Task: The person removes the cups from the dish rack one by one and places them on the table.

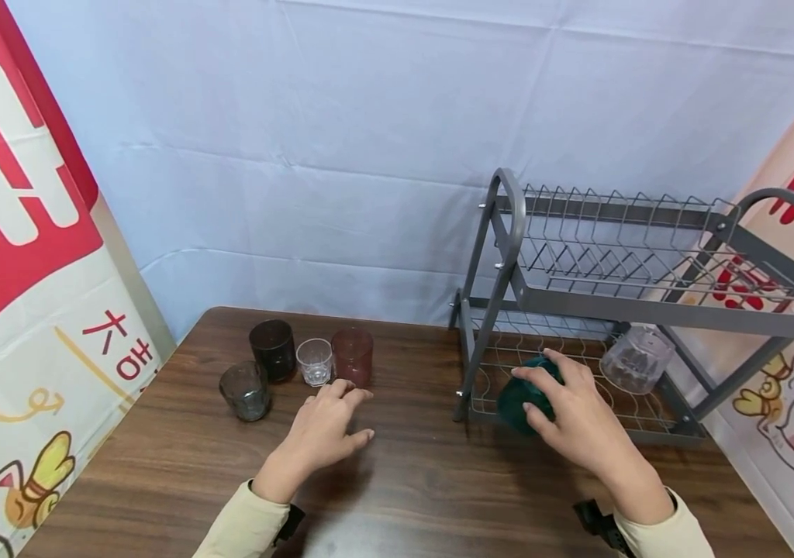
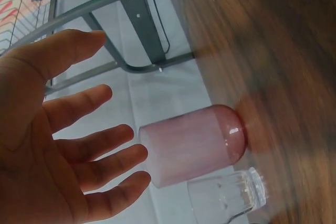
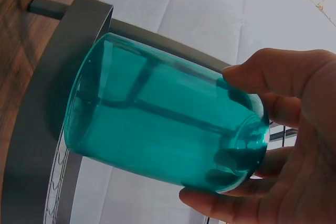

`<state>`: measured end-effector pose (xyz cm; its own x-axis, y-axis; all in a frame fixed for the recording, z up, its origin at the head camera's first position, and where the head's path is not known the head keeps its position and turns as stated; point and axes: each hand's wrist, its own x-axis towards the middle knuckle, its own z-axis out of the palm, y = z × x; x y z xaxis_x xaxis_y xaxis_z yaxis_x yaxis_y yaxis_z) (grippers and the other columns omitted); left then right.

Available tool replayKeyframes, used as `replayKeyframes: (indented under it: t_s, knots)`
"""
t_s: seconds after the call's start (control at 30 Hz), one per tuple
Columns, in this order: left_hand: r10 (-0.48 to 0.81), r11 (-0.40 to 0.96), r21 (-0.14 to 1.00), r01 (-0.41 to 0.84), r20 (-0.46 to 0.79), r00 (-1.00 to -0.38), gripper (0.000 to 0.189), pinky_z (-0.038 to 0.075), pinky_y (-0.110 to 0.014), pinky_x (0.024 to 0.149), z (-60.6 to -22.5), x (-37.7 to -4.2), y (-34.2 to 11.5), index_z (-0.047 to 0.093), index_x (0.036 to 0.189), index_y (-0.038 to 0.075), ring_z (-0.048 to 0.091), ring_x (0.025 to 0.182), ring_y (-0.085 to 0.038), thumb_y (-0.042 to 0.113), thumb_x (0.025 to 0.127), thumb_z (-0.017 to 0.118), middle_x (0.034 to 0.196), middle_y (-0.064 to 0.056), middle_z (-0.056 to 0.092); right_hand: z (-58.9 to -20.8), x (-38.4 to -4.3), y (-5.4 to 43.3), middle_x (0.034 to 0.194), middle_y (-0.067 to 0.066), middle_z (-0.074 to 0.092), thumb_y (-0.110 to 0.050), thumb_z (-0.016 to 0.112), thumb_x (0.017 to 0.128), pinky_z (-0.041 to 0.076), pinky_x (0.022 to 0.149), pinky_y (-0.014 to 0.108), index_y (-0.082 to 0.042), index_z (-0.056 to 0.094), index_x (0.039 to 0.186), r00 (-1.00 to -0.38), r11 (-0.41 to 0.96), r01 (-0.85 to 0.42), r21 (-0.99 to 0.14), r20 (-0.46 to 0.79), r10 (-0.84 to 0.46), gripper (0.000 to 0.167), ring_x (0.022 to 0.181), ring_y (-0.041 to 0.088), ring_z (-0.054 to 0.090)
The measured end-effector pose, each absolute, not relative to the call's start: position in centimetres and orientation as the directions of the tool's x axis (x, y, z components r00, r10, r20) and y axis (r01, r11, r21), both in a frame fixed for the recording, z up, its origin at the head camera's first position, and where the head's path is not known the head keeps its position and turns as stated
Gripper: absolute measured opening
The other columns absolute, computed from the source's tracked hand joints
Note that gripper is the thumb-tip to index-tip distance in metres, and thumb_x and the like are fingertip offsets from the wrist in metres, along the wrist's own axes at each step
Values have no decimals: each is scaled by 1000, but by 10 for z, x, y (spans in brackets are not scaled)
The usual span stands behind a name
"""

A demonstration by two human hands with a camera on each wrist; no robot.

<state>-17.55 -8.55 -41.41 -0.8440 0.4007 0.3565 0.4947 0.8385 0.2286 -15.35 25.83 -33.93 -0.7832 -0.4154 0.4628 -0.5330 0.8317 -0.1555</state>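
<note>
My right hand (image 1: 581, 415) grips a teal glass (image 3: 157, 114) round its base end, thumb on one side and fingers on the other. The glass has its mouth turned down, at the front left of the grey dish rack's (image 1: 648, 308) lower tier. Whether its rim touches the wires, I cannot tell. My left hand (image 1: 327, 430) holds nothing; its fingers are spread and slightly bent. Just beyond those fingertips stands a reddish glass (image 2: 189, 145), with a small clear glass (image 2: 223, 198) beside it.
A black glass (image 1: 273, 349) and a grey see-through glass (image 1: 246, 391) stand farther left on the wooden table (image 1: 439, 488). Inside the lower tier, a clear glass (image 1: 637, 360) sits at the right. The rack's upper tier overhangs it. A pale cloth (image 1: 299, 194) hangs behind.
</note>
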Motion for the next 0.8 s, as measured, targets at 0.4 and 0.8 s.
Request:
replayKeyframes:
  t_s: [0.4,0.8]
  knots:
    - [440,823,228,520,325,-838,48,42,-39,66,-417,-174,-69,63,116,14,52,94,-26,36,75,75,112,-8,53,-341,-154,245,132,28,37,-10,74,78,41,76,60,-14,60,120,-771,809,-562,-172,463,-438,44,115,48,35]
    - [453,795,291,532,296,-841,50,46,-42,72,-418,-175,-55,62,119,15,52,101,-25,38,77,73,114,-9,53,-345,-153,238,134,27,37,-9,73,78,35,82,64,-14,59,121,-755,778,-592,-209,483,-444,45,119,47,34]
